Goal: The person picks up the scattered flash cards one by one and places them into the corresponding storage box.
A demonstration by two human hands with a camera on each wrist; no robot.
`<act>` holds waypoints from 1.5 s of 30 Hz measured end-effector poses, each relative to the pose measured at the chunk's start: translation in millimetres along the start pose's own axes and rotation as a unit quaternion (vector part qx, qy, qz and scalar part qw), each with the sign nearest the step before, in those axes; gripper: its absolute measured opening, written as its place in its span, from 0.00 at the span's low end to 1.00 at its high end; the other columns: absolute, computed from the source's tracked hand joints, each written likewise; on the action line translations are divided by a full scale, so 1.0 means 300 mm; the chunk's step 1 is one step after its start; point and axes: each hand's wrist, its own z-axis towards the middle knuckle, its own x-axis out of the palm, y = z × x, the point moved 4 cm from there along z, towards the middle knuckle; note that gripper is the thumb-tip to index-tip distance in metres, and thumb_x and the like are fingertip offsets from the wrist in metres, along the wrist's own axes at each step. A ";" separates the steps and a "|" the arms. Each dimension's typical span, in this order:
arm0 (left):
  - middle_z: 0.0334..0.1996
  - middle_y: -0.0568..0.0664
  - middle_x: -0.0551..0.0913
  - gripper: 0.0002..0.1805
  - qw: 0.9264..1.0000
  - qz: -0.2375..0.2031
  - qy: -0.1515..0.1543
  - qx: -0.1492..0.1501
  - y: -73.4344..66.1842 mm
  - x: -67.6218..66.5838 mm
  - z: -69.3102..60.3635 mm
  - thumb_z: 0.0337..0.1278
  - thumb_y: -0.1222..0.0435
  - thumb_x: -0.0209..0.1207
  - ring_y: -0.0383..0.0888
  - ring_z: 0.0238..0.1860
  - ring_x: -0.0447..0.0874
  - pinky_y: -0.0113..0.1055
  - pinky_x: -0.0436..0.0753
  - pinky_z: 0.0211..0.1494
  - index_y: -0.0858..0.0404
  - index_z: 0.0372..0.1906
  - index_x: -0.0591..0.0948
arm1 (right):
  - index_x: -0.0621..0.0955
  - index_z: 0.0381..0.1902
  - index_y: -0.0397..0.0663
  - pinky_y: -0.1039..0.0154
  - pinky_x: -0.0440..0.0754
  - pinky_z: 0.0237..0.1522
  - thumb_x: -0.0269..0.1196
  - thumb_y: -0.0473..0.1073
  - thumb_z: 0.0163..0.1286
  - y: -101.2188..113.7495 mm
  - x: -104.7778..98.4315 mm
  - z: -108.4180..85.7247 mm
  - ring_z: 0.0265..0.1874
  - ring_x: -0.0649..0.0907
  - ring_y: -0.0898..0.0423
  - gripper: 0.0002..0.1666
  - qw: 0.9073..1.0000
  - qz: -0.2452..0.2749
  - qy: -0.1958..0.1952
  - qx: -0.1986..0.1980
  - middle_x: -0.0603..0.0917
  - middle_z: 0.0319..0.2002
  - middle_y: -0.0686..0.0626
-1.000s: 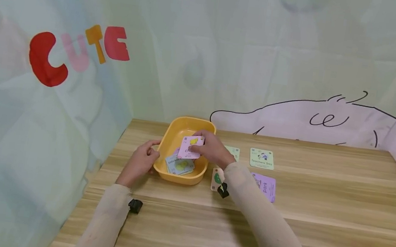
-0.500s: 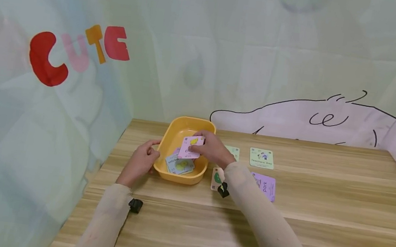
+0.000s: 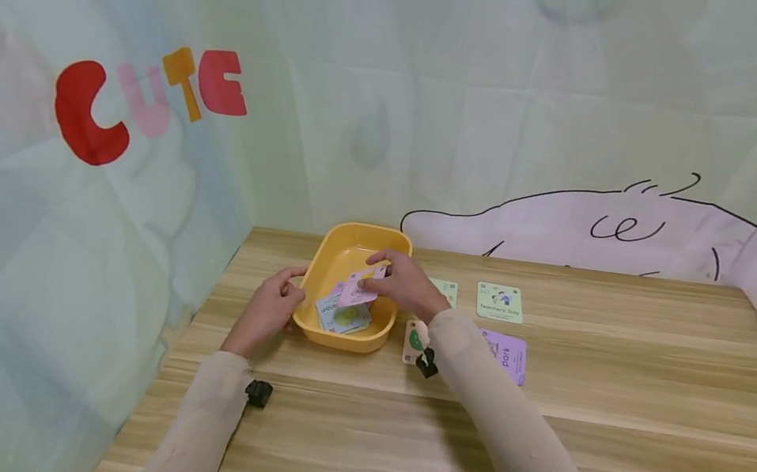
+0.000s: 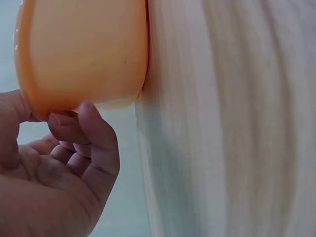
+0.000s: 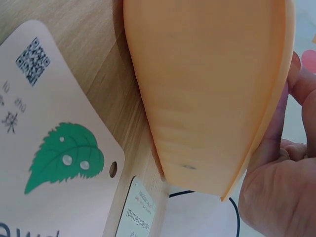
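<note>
A yellow-orange basket (image 3: 375, 341) stands near the table's back left, with several cards (image 3: 344, 317) lying in it. My left hand (image 3: 265, 312) grips the basket's left rim; in the left wrist view the thumb and fingers (image 4: 101, 136) pinch the rim. Over the basket, my right hand (image 3: 410, 284) pinches a pink card (image 3: 358, 292) with a yellow picture, tilted above the other cards. From the right wrist, the basket's outer wall (image 5: 207, 89) hides the card, and the right hand (image 5: 281, 163) shows beyond the rim.
Right of the basket on the wooden table (image 3: 620, 363) lie a leaf card (image 3: 414, 338), a green card (image 3: 446, 290) partly hidden by my right hand, a Teachers' Day card (image 3: 500, 303) and a purple park card (image 3: 512, 357). A printed curtain (image 3: 369, 91) hangs behind.
The pink card has tilted and its lower edge has dipped slightly, while my right hand stays nearly in place. My left hand and the basket have not visibly moved.
</note>
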 end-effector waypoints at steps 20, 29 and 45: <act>0.32 0.53 0.73 0.26 1.000 0.004 0.000 -0.009 -0.003 -0.002 -0.008 0.72 0.63 0.50 0.46 0.24 0.73 0.38 0.82 0.29 0.57 0.73 0.69 | 0.74 0.65 0.40 0.57 0.83 0.56 0.68 0.50 0.69 -0.015 -0.006 -0.010 0.43 0.89 0.45 0.32 0.997 0.057 0.013 -0.050 0.84 0.39 0.45; 0.33 0.54 0.73 0.26 1.000 0.002 0.006 -0.002 -0.005 -0.003 -0.005 0.73 0.62 0.49 0.47 0.24 0.73 0.38 0.81 0.28 0.57 0.73 0.69 | 0.77 0.62 0.37 0.60 0.86 0.49 0.65 0.43 0.72 -0.021 -0.041 -0.071 0.45 0.86 0.49 0.24 0.994 0.074 -0.027 -0.080 0.82 0.47 0.44; 0.34 0.54 0.73 0.27 1.000 -0.001 0.006 -0.004 0.003 -0.001 -0.004 0.72 0.63 0.49 0.47 0.25 0.73 0.38 0.81 0.28 0.57 0.73 0.69 | 0.73 0.66 0.43 0.48 0.85 0.51 0.63 0.41 0.72 -0.084 -0.198 -0.255 0.47 0.84 0.37 0.26 0.997 0.006 -0.051 -0.056 0.82 0.48 0.43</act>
